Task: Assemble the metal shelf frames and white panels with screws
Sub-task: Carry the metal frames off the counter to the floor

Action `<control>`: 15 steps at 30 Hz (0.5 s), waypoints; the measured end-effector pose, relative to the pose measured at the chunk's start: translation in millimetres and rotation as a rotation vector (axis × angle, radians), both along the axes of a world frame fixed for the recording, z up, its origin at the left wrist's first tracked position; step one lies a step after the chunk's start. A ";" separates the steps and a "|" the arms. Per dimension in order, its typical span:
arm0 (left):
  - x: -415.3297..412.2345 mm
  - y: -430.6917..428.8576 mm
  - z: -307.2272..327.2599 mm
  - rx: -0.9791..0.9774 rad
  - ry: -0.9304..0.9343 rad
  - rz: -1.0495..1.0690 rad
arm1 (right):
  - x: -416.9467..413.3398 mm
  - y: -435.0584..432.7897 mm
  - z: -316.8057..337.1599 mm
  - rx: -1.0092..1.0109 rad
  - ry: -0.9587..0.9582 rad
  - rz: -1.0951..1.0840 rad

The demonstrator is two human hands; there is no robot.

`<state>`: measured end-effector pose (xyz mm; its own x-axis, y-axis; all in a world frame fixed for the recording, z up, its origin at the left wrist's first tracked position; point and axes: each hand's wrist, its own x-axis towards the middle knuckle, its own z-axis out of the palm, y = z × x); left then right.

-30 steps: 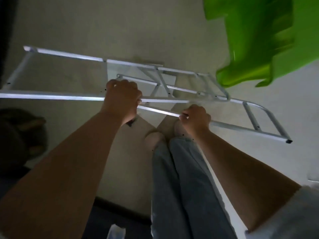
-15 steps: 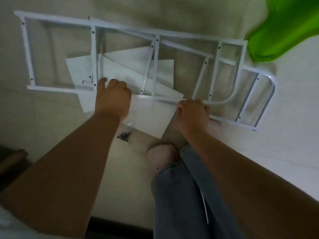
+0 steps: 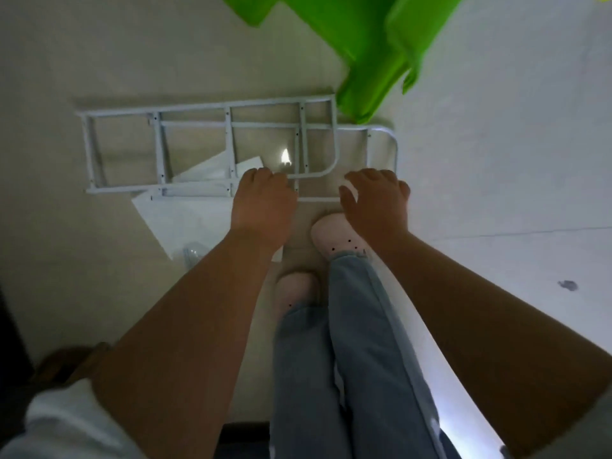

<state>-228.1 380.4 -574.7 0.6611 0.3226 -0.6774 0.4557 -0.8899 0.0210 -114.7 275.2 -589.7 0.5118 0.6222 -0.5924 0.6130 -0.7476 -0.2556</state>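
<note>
**Both hands down at the frames on the floor**

The two metal frames lie flat on the floor, one over the other. Their near side lies partly on the white panels. My left hand is at the near bar, with the fingers curled down over it. My right hand is over the rounded end of the frames, fingers loosely bent and spread; I cannot tell if it touches the metal. My shoes stand just beside the frames. A green plastic thing is at the far end.
</note>
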 end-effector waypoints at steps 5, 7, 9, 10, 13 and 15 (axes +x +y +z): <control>57.3 -29.6 101.2 0.044 -0.139 -0.152 | 45.8 -56.7 107.7 0.105 -0.100 -0.165; 86.2 -46.4 141.0 0.057 -0.169 -0.210 | 62.9 -80.0 152.1 0.193 -0.152 -0.288; 122.0 -64.7 182.3 0.084 -0.203 -0.281 | 83.0 -102.8 193.8 0.286 -0.209 -0.419; 142.2 -74.9 202.8 0.102 -0.227 -0.317 | 94.8 -114.9 213.1 0.304 -0.225 -0.468; 206.3 -109.5 260.8 0.147 -0.308 -0.399 | 138.6 -152.9 261.9 0.311 -0.254 -0.580; 251.0 -136.8 293.1 0.162 -0.356 -0.441 | 171.1 -181.3 288.6 0.333 -0.301 -0.635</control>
